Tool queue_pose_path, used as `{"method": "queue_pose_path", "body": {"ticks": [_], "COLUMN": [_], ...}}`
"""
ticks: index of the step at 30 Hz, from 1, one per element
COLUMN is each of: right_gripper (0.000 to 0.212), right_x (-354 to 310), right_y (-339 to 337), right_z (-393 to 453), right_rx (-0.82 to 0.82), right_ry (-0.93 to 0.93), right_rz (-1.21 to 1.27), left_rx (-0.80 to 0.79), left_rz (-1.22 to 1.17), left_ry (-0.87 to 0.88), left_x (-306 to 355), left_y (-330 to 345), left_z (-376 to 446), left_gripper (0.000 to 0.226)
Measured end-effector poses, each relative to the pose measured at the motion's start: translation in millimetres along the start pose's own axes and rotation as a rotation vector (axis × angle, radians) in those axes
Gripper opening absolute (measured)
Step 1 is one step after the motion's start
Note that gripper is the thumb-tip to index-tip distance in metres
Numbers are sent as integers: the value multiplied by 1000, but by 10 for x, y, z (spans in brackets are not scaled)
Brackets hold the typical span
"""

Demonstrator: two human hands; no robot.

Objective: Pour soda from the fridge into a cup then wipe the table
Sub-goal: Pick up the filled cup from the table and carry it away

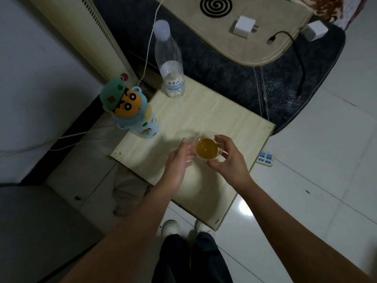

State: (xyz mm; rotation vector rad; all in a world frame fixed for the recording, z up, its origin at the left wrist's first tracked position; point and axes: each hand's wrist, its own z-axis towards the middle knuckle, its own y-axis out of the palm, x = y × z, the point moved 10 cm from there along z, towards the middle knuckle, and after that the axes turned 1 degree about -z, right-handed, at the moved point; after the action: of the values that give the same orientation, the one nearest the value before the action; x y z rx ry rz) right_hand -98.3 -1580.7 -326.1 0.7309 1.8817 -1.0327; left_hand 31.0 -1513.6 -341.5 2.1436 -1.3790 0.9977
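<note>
Both forearms are bare all the way up to the frame edge, no sleeves showing, no watch or rings on the left hand (177,162) or the right hand (230,160). Lower down there's a pair of dark trousers (193,260), navy or black, hard to tell in this light, and white shoes (171,227) poking out with chunky rounded toes.

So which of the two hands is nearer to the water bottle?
Left. The left hand is beside the cup, on the side toward the water bottle. The right hand grips the cup from the far side.
</note>
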Motion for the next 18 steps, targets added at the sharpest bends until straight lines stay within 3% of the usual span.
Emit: {"method": "queue_pose_path", "body": {"ticks": [18], "right_gripper": [67], "right_x": [308], "right_y": [62], "right_z": [129], "right_rx": [-36], "right_ry": [106], "right_rz": [-39], "left_rx": [19], "left_rz": [10], "left_ry": [74], "left_x": [-143], "left_y": [44], "left_z": [230], "left_gripper": [36]}}
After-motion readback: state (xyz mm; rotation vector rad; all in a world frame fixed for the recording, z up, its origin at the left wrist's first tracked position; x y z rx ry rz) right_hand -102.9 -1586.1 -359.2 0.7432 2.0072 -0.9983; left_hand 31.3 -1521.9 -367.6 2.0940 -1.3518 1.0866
